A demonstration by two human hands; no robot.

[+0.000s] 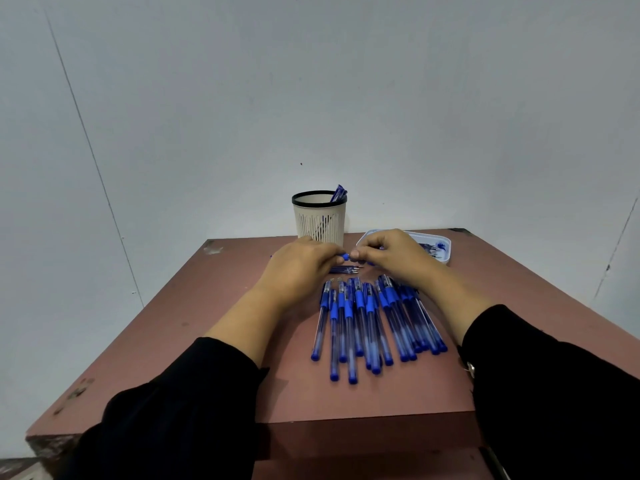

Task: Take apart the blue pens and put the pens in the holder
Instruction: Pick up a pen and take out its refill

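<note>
A blue plastic pen is held above the bench, between the two hands and just in front of the holder. Only a short blue stretch shows between the fingertips; the rest is hidden by fingers. Its long axis appears to run left to right, so each hand has one end and neither is nearer. The left hand has its fingers curled round the pen's left end, and the right hand pinches the right end. From that grip, the step in hand is probably pulling or twisting the pen apart along that axis.

A few thin refills lie on the reddish-brown bench just below the hands. Nearer the person lies a row of blue transparent pens, their long axes pointing away from the body. The beige slotted pen holder with a black rim stands beyond the left hand, with a pen part leaning in it. A shallow white tray with small blue parts sits behind the right hand.
</note>
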